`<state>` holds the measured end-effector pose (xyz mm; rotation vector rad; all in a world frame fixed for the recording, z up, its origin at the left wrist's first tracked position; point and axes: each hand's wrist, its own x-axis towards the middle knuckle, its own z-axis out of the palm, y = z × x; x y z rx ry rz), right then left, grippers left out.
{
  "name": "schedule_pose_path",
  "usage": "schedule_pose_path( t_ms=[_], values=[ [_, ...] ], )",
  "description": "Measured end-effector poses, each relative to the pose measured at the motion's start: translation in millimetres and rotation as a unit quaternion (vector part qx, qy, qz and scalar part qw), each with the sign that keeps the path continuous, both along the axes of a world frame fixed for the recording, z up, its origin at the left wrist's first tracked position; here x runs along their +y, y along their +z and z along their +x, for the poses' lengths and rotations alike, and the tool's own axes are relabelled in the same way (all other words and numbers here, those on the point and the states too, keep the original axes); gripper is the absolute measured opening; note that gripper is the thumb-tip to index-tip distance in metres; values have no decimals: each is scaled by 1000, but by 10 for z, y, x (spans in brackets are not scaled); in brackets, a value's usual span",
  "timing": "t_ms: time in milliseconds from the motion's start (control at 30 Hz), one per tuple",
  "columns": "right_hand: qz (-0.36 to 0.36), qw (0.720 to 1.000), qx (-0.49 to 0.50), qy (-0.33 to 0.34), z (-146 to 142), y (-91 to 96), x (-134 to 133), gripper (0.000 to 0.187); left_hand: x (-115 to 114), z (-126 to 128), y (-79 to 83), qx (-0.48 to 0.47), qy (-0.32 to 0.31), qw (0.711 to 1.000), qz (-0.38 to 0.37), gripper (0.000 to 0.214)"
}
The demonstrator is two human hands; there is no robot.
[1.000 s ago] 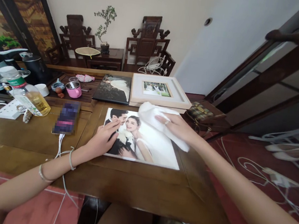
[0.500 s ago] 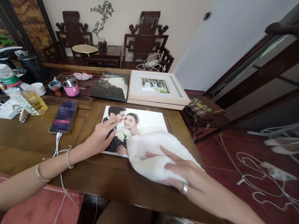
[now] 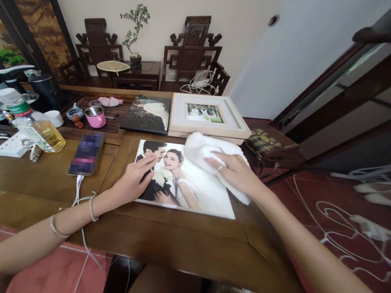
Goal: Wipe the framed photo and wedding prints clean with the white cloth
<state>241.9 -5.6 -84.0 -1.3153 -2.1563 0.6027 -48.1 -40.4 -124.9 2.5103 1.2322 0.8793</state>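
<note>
A wedding photo panel point(image 3: 190, 195) lies flat on the wooden table point(image 3: 184, 244) in front of me. My left hand point(image 3: 138, 177) rests on its left side, fingers stretched out flat over the dark suit in the picture. A white cloth point(image 3: 202, 147) is bunched under my right hand point(image 3: 230, 167), which grips it at the panel's far right corner. The cloth covers that corner and hangs past the panel's right edge. Some fingertips of my right hand are sunk in the folds.
Behind the panel lie a dark photo panel point(image 3: 145, 117) and a pale framed photo point(image 3: 234, 118). To the left are a phone point(image 3: 86, 153) on a white cable, a pink cup point(image 3: 95, 117), a tilted bottle point(image 3: 47, 132) and a power strip point(image 3: 12, 143). A checked bag point(image 3: 266, 143) stands beyond the right edge.
My right hand has moved the white cloth from the panel's near right part to its far right corner, uncovering the lower right of the picture. My left hand stays in place.
</note>
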Motion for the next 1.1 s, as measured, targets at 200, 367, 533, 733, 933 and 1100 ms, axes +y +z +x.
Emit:
schedule_pose_path(
  t_ms=[200, 367, 533, 733, 933, 1100],
  values=[
    [-43, 994, -35, 97, -6, 61, -818, 31, -2, 6, -12, 9, 9, 1000, -5, 40],
    [-80, 975, -65, 194, -29, 173, -1220, 30, -3, 4, -23, 17, 10, 1000, -11, 40],
    [-78, 991, -20, 111, 72, 97, -903, 43, -5, -4, -24, 16, 11, 1000, -20, 40],
    [-53, 998, 44, 4, 156, -17, -93, 46, -8, -5, -14, 10, 12, 1000, -20, 40],
    [-29, 999, 31, -17, 52, -12, 73, 44, -7, -7, -10, 14, 8, 1000, -24, 41],
    [-41, 995, -28, 89, 31, 27, -526, 36, -8, -2, -29, 3, 14, 1000, -13, 40]
  ],
)
